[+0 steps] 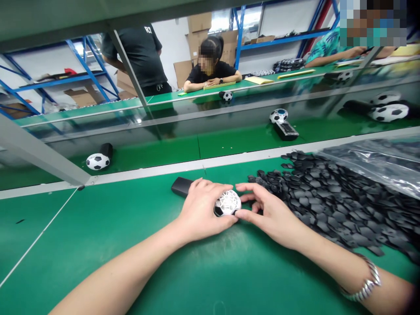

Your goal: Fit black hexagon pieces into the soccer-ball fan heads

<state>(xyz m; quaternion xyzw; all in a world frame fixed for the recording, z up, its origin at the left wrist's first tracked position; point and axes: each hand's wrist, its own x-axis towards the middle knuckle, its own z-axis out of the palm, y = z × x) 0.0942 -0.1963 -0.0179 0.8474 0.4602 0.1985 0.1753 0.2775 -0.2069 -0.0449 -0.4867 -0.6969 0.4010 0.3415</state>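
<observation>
A small handheld fan (229, 202), or something much like one, lies on the green bench between my hands. Its round head has a white openwork face and black-and-white soccer-ball sides, and its black handle (181, 187) points left. My left hand (202, 205) is wrapped over the join of head and handle, hiding part of both. At the head's right edge, my right hand (262, 208) curls its thumb and fingertips against the rim. Many loose flat black pieces (341, 201) are heaped beside my right hand.
A clear plastic bag (383, 157) lies on the heap. Beyond a metal rail (157, 169), a green belt carries several similar soccer-ball items, one at left (97, 162) and another further right (278, 116). A slanted post (42, 144) stands at left. People are across the line.
</observation>
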